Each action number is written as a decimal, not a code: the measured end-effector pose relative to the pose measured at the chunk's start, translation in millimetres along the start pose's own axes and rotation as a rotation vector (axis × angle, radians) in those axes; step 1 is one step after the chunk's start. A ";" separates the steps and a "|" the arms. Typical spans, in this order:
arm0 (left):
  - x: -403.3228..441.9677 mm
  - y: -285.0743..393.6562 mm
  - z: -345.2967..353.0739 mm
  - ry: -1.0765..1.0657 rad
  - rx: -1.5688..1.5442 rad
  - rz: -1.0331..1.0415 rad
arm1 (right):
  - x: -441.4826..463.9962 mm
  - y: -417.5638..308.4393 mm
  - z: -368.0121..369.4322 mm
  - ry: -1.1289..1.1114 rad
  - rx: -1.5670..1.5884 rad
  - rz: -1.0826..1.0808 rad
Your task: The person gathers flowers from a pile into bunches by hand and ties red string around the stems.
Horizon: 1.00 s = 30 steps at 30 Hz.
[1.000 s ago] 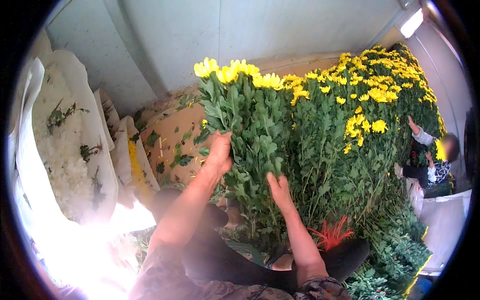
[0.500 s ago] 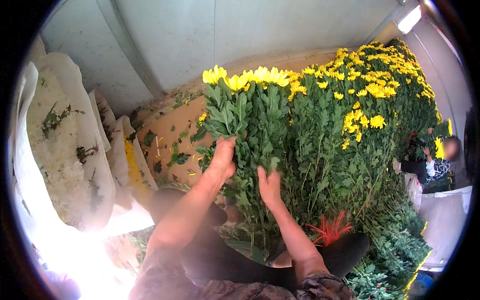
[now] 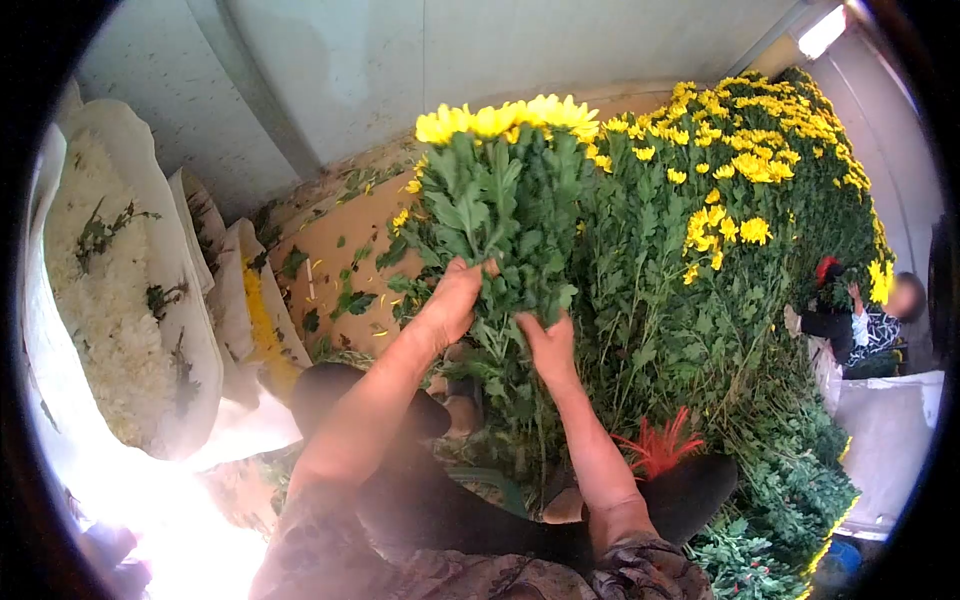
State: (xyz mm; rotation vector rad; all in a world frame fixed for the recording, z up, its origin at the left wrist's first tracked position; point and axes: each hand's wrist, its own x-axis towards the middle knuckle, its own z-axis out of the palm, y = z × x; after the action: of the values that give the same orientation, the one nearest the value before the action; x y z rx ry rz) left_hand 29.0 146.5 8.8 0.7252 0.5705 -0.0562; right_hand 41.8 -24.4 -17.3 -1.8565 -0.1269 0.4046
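A bunch of yellow chrysanthemums stands upright before me, its blooms level along the top and its stems hanging toward my legs. My left hand is wrapped round the leafy stems on the left side, its fingertips hidden among the leaves. Lower down on the right, my right hand grips the same bunch, the fingers partly behind the stems. Red ties, thin and strand-like, lie fanned out at my right knee.
A long pile of yellow chrysanthemums fills the right side. White flowers lie in a pale wrapping at left, beside a yellow-filled wrapping. Cardboard with leaf scraps covers the floor. Another person sits at far right holding yellow flowers.
The bunch has risen slightly and its blooms have drawn closer together. My left hand has shifted a little up and right, the right hand slightly up. The other person's flowers have moved.
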 end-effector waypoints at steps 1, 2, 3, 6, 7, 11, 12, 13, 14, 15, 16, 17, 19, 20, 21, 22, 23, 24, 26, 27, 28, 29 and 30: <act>-3.7 -1.0 1.9 -0.011 0.061 -0.047 | 4.3 6.0 -1.9 0.015 0.095 0.008; -6.1 -2.6 2.7 -0.022 0.122 -0.094 | 7.4 11.2 -4.1 0.031 0.190 0.017; 8.2 -18.2 -11.9 -0.138 0.070 -0.037 | 9.5 16.6 -6.1 0.034 0.185 0.081; 9.0 -14.2 -3.2 0.059 -0.028 -0.015 | 0.4 9.7 -4.6 -0.045 -0.093 0.110; 7.4 -9.7 1.4 0.133 0.023 -0.036 | -0.6 17.4 3.4 -0.024 -0.100 0.041; 11.1 -11.4 -2.9 0.132 0.012 0.022 | -5.7 41.1 13.7 -0.073 -0.002 -0.070; 11.8 -13.4 -5.9 0.133 0.015 0.021 | -6.6 47.1 13.4 -0.072 0.001 -0.068; 8.6 -12.1 -5.6 0.067 -0.075 0.048 | -9.8 42.8 13.2 -0.059 -0.015 -0.067; 5.0 -11.2 -3.7 0.000 -0.165 0.073 | -12.9 39.0 12.3 -0.045 -0.031 -0.065; -1.2 -11.9 -0.3 0.070 -0.178 0.129 | -13.9 36.3 10.7 -0.040 -0.029 -0.062; -1.1 -12.4 0.4 0.068 -0.175 0.126 | -13.1 33.6 8.6 -0.073 -0.041 -0.049; -0.6 -12.8 1.7 0.117 -0.211 0.128 | -12.1 31.3 6.4 -0.108 -0.053 -0.036; -3.9 -10.2 6.0 0.101 -0.255 0.164 | -12.4 28.7 4.7 -0.114 -0.054 0.008; -4.8 -8.4 6.4 0.101 -0.256 0.163 | -12.4 27.8 4.8 -0.121 -0.054 0.053; -4.9 -7.6 6.8 0.077 -0.129 0.159 | -12.6 27.3 6.9 -0.122 -0.054 0.057; -4.2 -8.0 6.8 0.049 0.000 0.150 | -13.3 26.5 11.8 -0.165 -0.178 0.101; -0.1 -8.9 3.1 0.025 0.074 0.129 | -14.3 18.7 15.6 -0.198 -0.299 0.149; 0.8 -8.6 -0.3 0.005 0.085 0.108 | -17.2 8.4 13.4 -0.381 -0.261 0.098; -2.1 -3.5 -0.3 0.004 0.079 0.008 | -17.9 -10.5 11.1 -0.512 -0.231 0.188; 2.9 -7.1 -6.1 0.059 0.070 -0.063 | -18.4 -6.4 8.9 -0.489 -0.225 0.199; -15.2 8.5 13.0 0.124 0.163 0.005 | -18.5 0.6 6.5 -0.507 -0.232 0.061; -14.1 2.1 7.7 0.120 0.105 0.058 | -17.6 8.5 4.2 -0.524 -0.238 -0.078; -10.7 -1.3 -1.5 0.120 0.044 0.112 | -10.5 18.2 -3.3 -0.383 -0.329 -0.172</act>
State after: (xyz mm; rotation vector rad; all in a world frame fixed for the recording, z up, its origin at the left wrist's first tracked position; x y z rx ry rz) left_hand 18.9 144.9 12.6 0.8057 0.6430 0.0797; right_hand 31.0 -36.2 -31.3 -2.0493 -0.6419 0.6453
